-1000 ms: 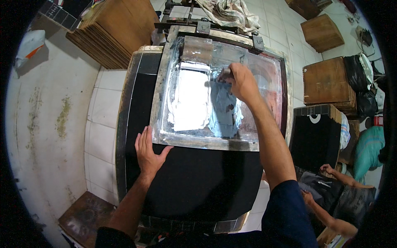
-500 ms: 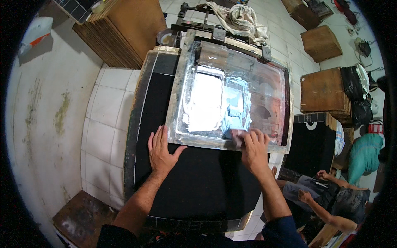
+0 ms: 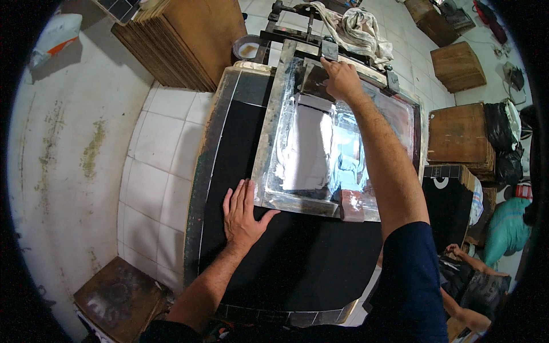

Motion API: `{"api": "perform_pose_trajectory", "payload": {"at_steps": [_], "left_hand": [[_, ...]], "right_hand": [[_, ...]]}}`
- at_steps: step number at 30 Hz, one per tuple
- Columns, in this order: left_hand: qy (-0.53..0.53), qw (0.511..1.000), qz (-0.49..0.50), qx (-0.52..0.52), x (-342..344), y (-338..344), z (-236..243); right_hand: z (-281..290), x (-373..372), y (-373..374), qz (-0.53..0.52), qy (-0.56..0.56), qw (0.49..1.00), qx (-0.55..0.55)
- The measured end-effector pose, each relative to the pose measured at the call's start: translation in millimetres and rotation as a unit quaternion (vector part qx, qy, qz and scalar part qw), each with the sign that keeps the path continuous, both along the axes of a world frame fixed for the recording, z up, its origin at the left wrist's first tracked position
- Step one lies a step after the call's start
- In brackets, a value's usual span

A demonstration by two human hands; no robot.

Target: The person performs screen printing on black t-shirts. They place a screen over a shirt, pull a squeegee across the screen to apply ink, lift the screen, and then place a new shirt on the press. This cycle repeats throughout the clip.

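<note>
Where the left hand (image 3: 245, 220) lies: on the black sheet (image 3: 297, 251), flat, fingers spread and thumb out to the side, fingertips touching the near left corner of the printing frame (image 3: 270, 134).
Right hand (image 3: 343, 80): stretched across the frame to its far side, index finger extended beside a metal clamp block (image 3: 329, 48), the other fingers bent; whether it grips the wide brown blade (image 3: 313, 83) next to it, I cannot tell.
Frame: tilted a little on the black sheet, its far rail under a dark metal clamp bar.
Paint: inside the frame, a broad white patch (image 3: 306, 148) on the left, a narrower light-blue patch (image 3: 347, 163) beside it.
Small reddish-brown block (image 3: 352, 210): alone across the near rail, just below the blue.
Beyond the frame: a crumpled pale cloth (image 3: 363, 34) and a round bowl (image 3: 247, 50).
Lower right: a co-worker's bare arms (image 3: 469, 314).
</note>
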State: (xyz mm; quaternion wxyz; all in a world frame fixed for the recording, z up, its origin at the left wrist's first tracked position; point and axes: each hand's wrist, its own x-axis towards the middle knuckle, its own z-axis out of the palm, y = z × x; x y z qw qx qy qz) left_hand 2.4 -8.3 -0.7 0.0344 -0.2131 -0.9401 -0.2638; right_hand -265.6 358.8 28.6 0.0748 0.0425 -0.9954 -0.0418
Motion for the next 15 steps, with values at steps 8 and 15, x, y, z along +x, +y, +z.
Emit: {"api": "perform_pose_trajectory", "payload": {"at_steps": [8, 15], "left_hand": [[-0.013, 1.000, 0.000, 0.008, 1.0, -1.5, -1.2], [-0.010, 1.000, -0.006, 0.015, 0.8, -2.3, -2.4]], "right_hand": [[39.4, 25.0, -7.4, -0.048, -0.106, 0.987, -0.106], [39.5, 83.6, -40.9, 0.024, 0.073, 0.983, -0.164]]}}
